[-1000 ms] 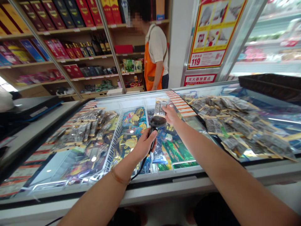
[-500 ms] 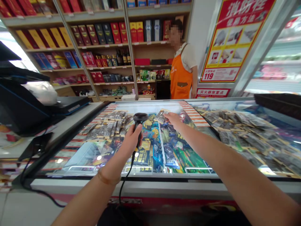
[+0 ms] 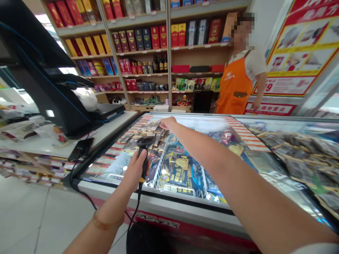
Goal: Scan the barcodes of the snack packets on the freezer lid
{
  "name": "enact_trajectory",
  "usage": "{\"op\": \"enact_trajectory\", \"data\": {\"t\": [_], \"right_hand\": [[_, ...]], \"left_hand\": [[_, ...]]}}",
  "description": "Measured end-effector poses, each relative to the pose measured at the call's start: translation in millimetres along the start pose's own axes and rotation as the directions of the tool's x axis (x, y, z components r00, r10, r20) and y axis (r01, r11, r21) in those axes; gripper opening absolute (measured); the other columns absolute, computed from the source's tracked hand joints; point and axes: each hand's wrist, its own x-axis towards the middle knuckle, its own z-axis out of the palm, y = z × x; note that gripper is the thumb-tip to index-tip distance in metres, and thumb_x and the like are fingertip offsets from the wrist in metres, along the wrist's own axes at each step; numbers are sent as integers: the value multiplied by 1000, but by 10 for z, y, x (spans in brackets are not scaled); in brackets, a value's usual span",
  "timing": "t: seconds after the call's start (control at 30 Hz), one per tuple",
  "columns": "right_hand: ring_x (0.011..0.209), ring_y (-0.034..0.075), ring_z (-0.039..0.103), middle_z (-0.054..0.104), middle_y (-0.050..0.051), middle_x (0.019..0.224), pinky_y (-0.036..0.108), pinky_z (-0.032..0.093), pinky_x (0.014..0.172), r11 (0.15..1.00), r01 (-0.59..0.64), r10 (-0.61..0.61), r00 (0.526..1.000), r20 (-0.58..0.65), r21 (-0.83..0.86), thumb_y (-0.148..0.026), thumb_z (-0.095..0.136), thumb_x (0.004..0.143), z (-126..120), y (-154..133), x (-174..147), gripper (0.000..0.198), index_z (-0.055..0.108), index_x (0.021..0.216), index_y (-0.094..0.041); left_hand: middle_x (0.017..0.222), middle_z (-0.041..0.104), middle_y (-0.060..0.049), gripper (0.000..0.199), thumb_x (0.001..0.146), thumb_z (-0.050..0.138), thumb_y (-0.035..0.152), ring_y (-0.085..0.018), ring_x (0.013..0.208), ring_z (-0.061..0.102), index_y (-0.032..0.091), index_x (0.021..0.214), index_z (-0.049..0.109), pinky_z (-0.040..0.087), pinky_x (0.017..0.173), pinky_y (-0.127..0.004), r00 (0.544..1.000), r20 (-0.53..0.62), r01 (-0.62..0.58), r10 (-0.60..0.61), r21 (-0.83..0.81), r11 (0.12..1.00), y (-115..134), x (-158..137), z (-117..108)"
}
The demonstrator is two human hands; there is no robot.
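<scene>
My left hand (image 3: 135, 167) is wrapped around the handle of a black barcode scanner (image 3: 145, 141), held upright with its head above the freezer's glass top. A black cord runs down from the handle. My right hand (image 3: 168, 122) reaches across to the far side of a pile of small clear packets (image 3: 132, 141) on the glass. Its fingers are closed on the edge of a clear packet (image 3: 154, 125) at the pile's back right; the fingertips are partly hidden. Under the glass lie bagged frozen foods (image 3: 180, 169) in white wire baskets.
More packets (image 3: 299, 148) cover the glass at right. A black checkout machine (image 3: 50, 81) and a phone-like black slab (image 3: 81, 148) stand on the left counter (image 3: 111, 121). Behind the freezer are a person in an orange apron (image 3: 234, 86) and shelves of boxes (image 3: 145, 49).
My right hand has moved left with the packet, from over the middle of the glass to the left pile. The view has turned left. My left hand still holds the scanner.
</scene>
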Motion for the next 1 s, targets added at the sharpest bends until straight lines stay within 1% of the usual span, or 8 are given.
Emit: {"op": "enact_trajectory", "data": {"t": [0.1, 0.2, 0.3, 0.43, 0.67, 0.77, 0.87, 1.0], "right_hand": [[54, 14, 64, 56, -3, 53, 23, 54, 54, 1000, 24, -24, 999, -33, -2, -5, 71, 82, -130, 115, -48, 21, 57, 74, -20], [58, 13, 65, 61, -1, 62, 24, 54, 58, 998, 60, -62, 995, -83, -22, -4, 68, 80, -560, 284, -148, 18, 60, 77, -20], [67, 15, 67, 67, 0, 73, 28, 56, 69, 968, 167, -199, 966, -164, -187, -9, 66, 79, -1246, 462, -272, 11, 65, 79, -20], [90, 20, 70, 74, 4, 89, 33, 53, 92, 812, 221, -401, 884, -240, -541, -13, 62, 80, -2328, 658, -480, 10, 70, 80, -20], [111, 25, 68, 76, 12, 109, 37, 49, 102, 456, 0, -489, 835, -251, -890, -16, 58, 85, -4034, 590, -1185, 21, 77, 95, -16], [109, 28, 69, 75, 16, 110, 37, 51, 96, 322, -218, -444, 825, -350, -921, -21, 59, 89, -4605, 447, -1670, 23, 76, 102, -15], [101, 32, 72, 75, 19, 101, 38, 52, 86, 138, -423, -309, 841, -445, -896, -37, 59, 94, -4959, 380, -2080, 28, 74, 98, -14], [101, 34, 72, 75, 21, 102, 39, 52, 84, 17, -427, -222, 880, -420, -904, -56, 60, 94, -5122, 485, -2252, 44, 73, 98, -14]], "left_hand": [[59, 57, 6, 50, 78, 67, 68, -8, 38, 48, 22, 82, 48, 36, 39, -20, 1000, 29, 6, -5, -15, 1000, -36, 21, 47], [59, 57, 6, 50, 78, 68, 67, -9, 38, 48, 22, 82, 48, 36, 39, -20, 998, 69, 16, -14, -29, 999, -66, 47, 216], [58, 57, 6, 50, 78, 67, 67, -9, 38, 48, 22, 84, 48, 35, 37, -20, 989, 143, 44, -39, -34, 998, -69, 59, 499], [58, 57, 6, 50, 78, 67, 68, -10, 37, 47, 22, 86, 47, 34, 36, -20, 969, 245, 42, -35, -24, 999, -29, 69, 1007], [54, 56, 6, 48, 80, 66, 66, -9, 35, 46, 23, 85, 47, 33, 35, -21, 918, 391, -33, 60, -77, 997, 12, 144, 1940], [54, 56, 6, 46, 81, 65, 65, -9, 34, 45, 23, 85, 47, 33, 36, -21, 894, 437, -62, 97, -93, 994, -54, 179, 2186], [56, 57, 7, 46, 81, 66, 64, -8, 34, 45, 23, 85, 46, 33, 36, -20, 879, 468, -54, 91, -93, 994, -185, 204, 2286], [57, 57, 7, 51, 76, 68, 68, -9, 35, 47, 23, 87, 45, 34, 36, -20, 865, 501, -6, 33, -54, 998, -349, 194, 2260]]}}
